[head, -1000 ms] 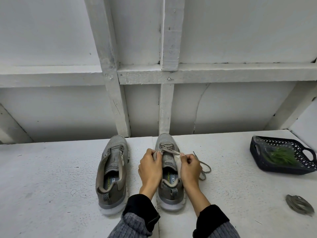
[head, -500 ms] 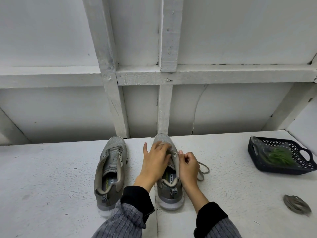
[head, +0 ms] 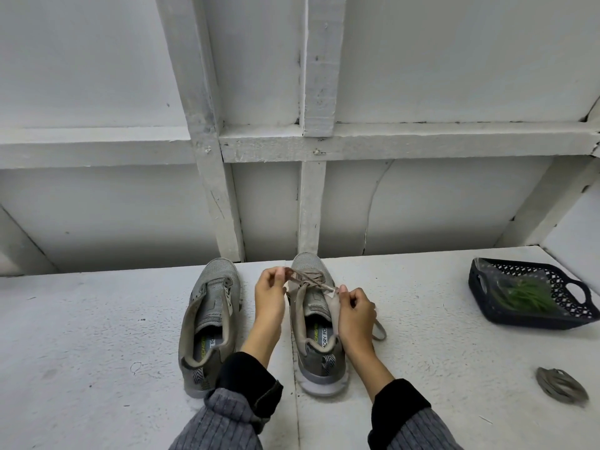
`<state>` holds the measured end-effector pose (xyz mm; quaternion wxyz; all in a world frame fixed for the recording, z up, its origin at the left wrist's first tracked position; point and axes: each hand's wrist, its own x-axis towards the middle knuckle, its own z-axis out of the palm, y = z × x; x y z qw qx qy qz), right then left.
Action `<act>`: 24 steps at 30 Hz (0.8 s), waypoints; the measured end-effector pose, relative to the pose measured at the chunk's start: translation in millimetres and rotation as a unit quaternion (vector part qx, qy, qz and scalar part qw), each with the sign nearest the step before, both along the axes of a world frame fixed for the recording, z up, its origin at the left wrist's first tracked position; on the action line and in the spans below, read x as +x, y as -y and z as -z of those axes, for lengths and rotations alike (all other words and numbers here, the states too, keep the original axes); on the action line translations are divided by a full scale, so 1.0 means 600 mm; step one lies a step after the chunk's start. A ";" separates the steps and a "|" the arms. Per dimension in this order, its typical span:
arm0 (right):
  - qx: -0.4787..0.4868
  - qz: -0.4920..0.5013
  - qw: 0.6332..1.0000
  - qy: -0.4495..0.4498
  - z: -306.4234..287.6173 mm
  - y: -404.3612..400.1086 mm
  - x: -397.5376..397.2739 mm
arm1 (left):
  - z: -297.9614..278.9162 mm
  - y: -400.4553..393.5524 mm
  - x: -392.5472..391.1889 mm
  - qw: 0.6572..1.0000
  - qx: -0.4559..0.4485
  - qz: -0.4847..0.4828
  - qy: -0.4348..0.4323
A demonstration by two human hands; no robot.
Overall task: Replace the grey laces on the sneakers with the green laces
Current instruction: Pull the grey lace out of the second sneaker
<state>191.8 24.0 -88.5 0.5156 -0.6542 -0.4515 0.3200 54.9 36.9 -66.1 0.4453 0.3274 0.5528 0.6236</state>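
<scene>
Two grey sneakers sit side by side on the white painted bench (head: pixel 97 336), toes pointing at the back wall. The left sneaker (head: pixel 209 323) has no lace, tongue loose, insole showing w/ green lettering. The right sneaker (head: pixel 316 323) still carries its grey lace (head: pixel 311 282) thru the eyelets nearest the toe only; the upper eyelets are bare.

Left hand (head: pixel 269 295) is up beside the toe end of that shoe, thumb & fingertips pinching a stretch of the lace, pulled out to the left of the eyelets. Right hand (head: pixel 355 308) is on the shoe's right side, fingers curled, pinching the lace approx. where it meets the eyelet edge and the folded-up side flap. A loose loop of the same lace (head: pixel 380 332) trails on the bench just right of the right wrist.

Green laces (head: pixel 522 295) lie in a clear bag inside the dark perforated basket (head: pixel 506 321) at the far right of the bench, well apart from the shoes. Nearer, also at right, a coiled grey lace (head: pixel 560 384) lies by itself on the bench.

Grey ribbed sleeves w/ black cuffs (head: pixel 250 383) cover both forearms.
</scene>
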 end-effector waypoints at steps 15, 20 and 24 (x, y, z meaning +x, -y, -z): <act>0.001 0.000 1.000 0.001 -0.004 0.002 -0.001 | -0.008 0.006 0.008 0.901 0.091 0.029 -0.422; 0.002 0.002 1.000 -0.001 0.000 0.000 0.000 | -0.006 -0.005 0.024 0.791 0.067 0.129 -0.595; 0.006 0.003 1.000 0.002 -0.001 0.000 -0.001 | -0.003 0.001 0.027 0.744 0.023 0.152 -0.650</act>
